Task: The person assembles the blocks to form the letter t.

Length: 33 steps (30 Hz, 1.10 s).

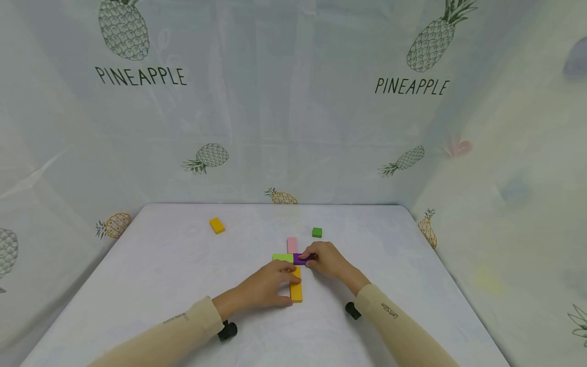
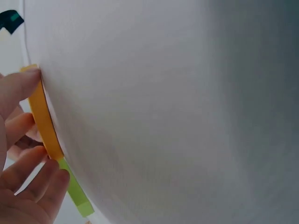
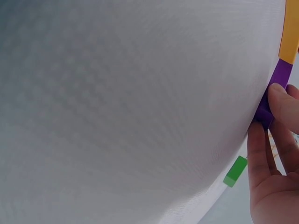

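Observation:
A long orange block [image 1: 296,292] lies on the white table, pointing away from me. My left hand [image 1: 266,286] holds it, thumb at the near end and fingertips along its top and far part. Across its far end run a lime green block [image 1: 281,257] on the left and a purple block [image 1: 299,260] on the right, end to end. My right hand [image 1: 331,261] pinches the purple block [image 3: 281,73] near its right end, thumb against fingers. Just beyond these two, a pink block [image 1: 292,244] points away from me. The left fingers partly cover the lime block.
Farther back, a small green block [image 1: 317,232] sits to the right of the pink one. Another orange block [image 1: 217,226] lies at the back left of the table [image 1: 160,275]. Pineapple-printed cloth [image 1: 284,112] hangs behind and around the table.

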Each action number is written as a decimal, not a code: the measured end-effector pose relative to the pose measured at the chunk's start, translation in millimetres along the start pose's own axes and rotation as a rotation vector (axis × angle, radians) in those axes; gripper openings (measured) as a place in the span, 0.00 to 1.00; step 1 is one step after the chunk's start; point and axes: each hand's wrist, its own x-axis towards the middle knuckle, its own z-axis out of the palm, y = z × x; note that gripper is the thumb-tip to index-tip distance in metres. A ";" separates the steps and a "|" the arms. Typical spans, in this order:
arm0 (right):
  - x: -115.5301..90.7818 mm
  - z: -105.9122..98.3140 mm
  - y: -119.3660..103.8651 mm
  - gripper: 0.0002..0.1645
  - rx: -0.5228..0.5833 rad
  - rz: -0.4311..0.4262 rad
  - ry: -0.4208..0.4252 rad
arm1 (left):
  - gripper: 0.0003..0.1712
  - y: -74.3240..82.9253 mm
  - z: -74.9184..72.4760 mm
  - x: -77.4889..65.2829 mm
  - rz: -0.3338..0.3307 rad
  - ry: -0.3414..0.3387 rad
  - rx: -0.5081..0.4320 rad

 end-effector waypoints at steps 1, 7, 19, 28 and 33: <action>0.0 0.2 -0.2 0.11 -0.004 0.001 0.000 | 0.29 0.4 0.0 -0.7 0.010 0.003 0.017; -0.6 0.7 -1.0 0.11 -0.016 0.010 -0.008 | 0.30 2.9 -0.4 -3.9 0.072 0.013 0.105; -0.2 -0.3 -2.9 0.10 -0.012 0.014 -0.001 | 0.28 9.9 -0.6 -11.3 0.037 -0.017 0.040; 0.0 -0.3 -1.3 0.10 -0.006 0.010 -0.006 | 0.29 12.7 0.0 -12.3 0.048 -0.013 0.056; -0.6 0.6 0.7 0.11 -0.017 -0.001 -0.003 | 0.28 12.0 0.2 -11.7 0.058 -0.005 0.059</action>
